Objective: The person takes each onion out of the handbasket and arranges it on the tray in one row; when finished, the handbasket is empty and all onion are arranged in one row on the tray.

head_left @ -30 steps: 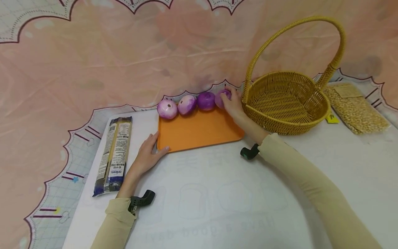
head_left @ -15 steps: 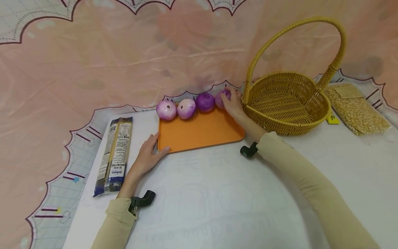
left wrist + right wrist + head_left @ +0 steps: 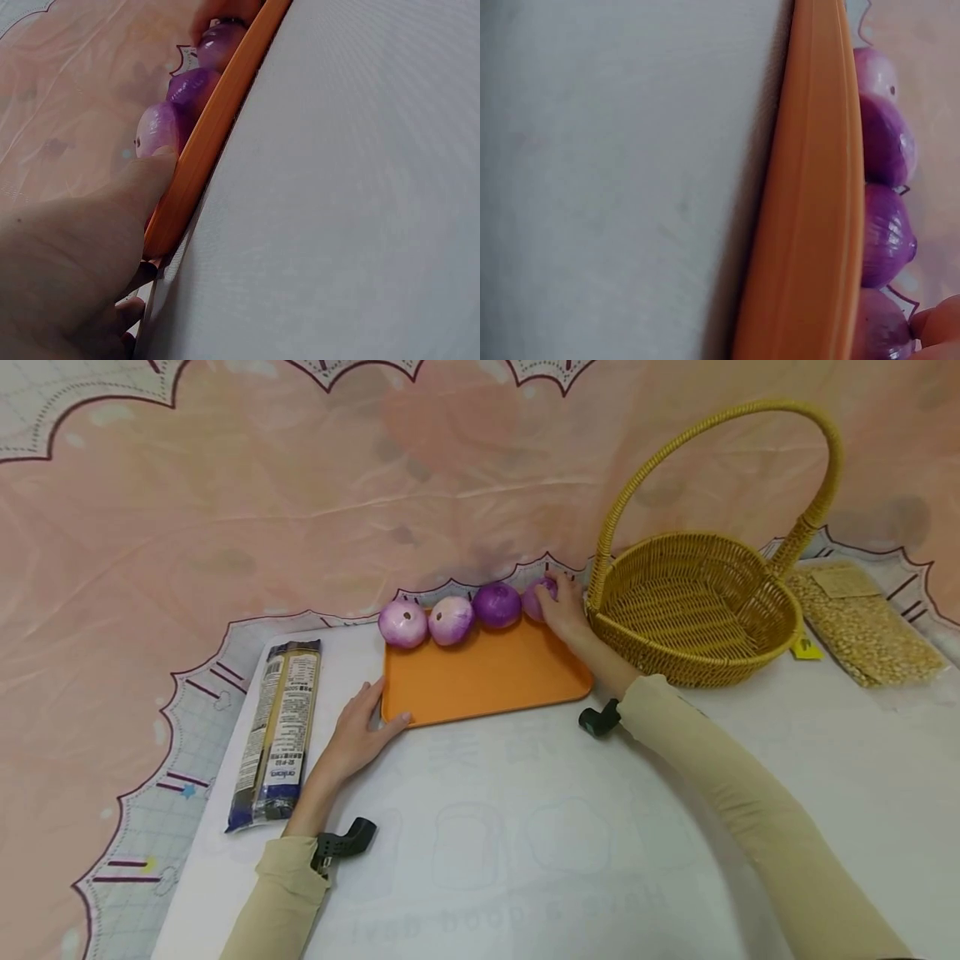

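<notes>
Several purple onions stand in a row along the back of an orange tray (image 3: 480,681). My right hand (image 3: 566,610) grips the rightmost onion (image 3: 536,599), its fingers partly covering it; only fingertips (image 3: 941,322) show beside that onion in the right wrist view. Next to it sits a darker onion (image 3: 497,605), then two paler ones, a middle-left onion (image 3: 452,621) and the leftmost onion (image 3: 402,624). At the tray's near left corner my left hand (image 3: 356,735) rests spread, thumb against the front rim and fingers along the left side.
A wicker basket (image 3: 697,664) with a tall handle stands right of the tray, close to my right forearm. Behind it to the right lies a clear bag of yellow grains (image 3: 862,622). A long noodle-like packet (image 3: 277,735) lies left of my left hand.
The middle-left onion has turned slightly, its dark spot shifting left. Both hands keep their places, the right one still on the rightmost onion. The head view has shifted slightly.
</notes>
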`<state>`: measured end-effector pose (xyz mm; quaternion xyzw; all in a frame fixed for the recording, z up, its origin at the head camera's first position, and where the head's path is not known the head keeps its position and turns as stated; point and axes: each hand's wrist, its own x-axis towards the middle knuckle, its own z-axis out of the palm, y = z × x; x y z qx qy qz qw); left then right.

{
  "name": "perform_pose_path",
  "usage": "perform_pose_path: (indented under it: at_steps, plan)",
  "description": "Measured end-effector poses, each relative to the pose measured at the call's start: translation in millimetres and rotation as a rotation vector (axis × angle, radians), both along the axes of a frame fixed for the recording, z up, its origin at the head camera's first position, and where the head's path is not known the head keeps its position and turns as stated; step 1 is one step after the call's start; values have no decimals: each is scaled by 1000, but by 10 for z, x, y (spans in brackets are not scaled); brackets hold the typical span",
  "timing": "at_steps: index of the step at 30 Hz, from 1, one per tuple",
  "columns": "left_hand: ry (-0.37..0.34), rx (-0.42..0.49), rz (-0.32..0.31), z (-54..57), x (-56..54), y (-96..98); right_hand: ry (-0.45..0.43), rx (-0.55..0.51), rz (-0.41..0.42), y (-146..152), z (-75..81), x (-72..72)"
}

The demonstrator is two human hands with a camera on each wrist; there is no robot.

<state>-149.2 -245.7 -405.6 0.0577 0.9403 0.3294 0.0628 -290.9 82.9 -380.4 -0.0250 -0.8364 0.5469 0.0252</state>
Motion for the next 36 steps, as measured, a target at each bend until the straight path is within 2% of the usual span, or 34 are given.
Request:
perform_pose_path:
  at_steps: [15,21,27,31,34,36]
  plan:
    - [-6,-2,1,-24,7,-3,-16,92,14,3,-2,-16]
    - [9,-1,-4,-23,-22,5,-30,97,22,28,4,-28]
    - [5,3,-7,-17,-41,1,8,133,31,23,-13,-32]
    - [-11,61,22,22,-27,-13,53,196,66,-1,-16,-25]
    - [21,103,62,92,-24,-28,80,261,100,-28,7,-15]
    - [95,99,69,147,-39,-29,104,316,125,-44,30,-2]
